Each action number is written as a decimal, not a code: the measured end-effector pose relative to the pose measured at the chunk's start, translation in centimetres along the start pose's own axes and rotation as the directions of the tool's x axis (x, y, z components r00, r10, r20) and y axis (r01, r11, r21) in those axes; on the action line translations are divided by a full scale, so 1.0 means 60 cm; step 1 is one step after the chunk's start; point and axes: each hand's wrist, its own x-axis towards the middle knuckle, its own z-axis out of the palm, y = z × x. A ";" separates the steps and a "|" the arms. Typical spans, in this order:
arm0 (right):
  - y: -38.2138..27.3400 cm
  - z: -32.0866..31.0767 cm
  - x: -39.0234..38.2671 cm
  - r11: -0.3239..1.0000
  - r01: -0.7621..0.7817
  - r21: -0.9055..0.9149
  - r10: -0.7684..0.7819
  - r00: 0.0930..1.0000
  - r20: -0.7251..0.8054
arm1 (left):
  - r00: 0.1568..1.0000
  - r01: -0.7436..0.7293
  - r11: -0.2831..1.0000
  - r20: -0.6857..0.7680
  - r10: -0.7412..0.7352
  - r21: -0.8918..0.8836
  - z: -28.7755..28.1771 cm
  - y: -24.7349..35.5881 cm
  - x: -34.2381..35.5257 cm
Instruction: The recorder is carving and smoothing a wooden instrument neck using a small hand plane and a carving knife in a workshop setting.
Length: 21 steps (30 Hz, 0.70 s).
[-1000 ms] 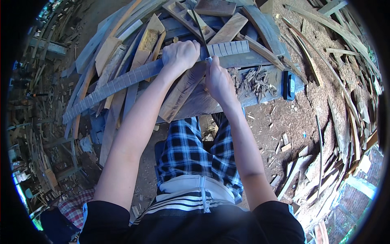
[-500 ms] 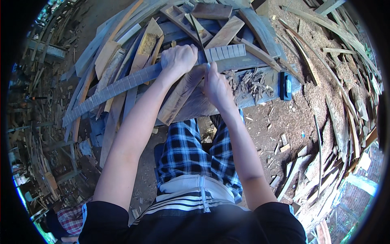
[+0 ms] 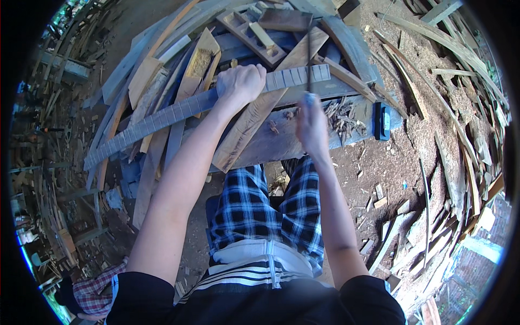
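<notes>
My left hand (image 3: 241, 84) is closed over a long wooden strip (image 3: 149, 121) scored with many crosswise lines, pressing it onto the woodpile. My right hand (image 3: 312, 127), blurred, is closed round the pale handle of a long, thin dark blade (image 3: 309, 54), which points away from me over the strip's right section. Under the strip lies a dark-streaked board (image 3: 246, 132), angled across the weathered bench (image 3: 271, 151). Dark wood shavings (image 3: 346, 119) are heaped just right of my right hand.
A black and blue block-shaped object (image 3: 382, 122) sits at the bench's right end. Offcuts (image 3: 197, 57) crowd the bench top. Wood scraps and sawdust (image 3: 411, 97) cover the ground at right. Another person in a plaid shirt (image 3: 97, 292) is at lower left.
My right hand and the blade have moved rightward, away from my left hand, and the hand now blurs. More of the angled board shows. My left hand stays on the strip.
</notes>
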 end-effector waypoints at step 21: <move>0.063 -0.029 -0.034 0.957 0.064 0.282 0.057 0.915 -0.399 | 1.000 -0.009 0.997 0.001 0.009 0.076 -0.008 0.016 -0.006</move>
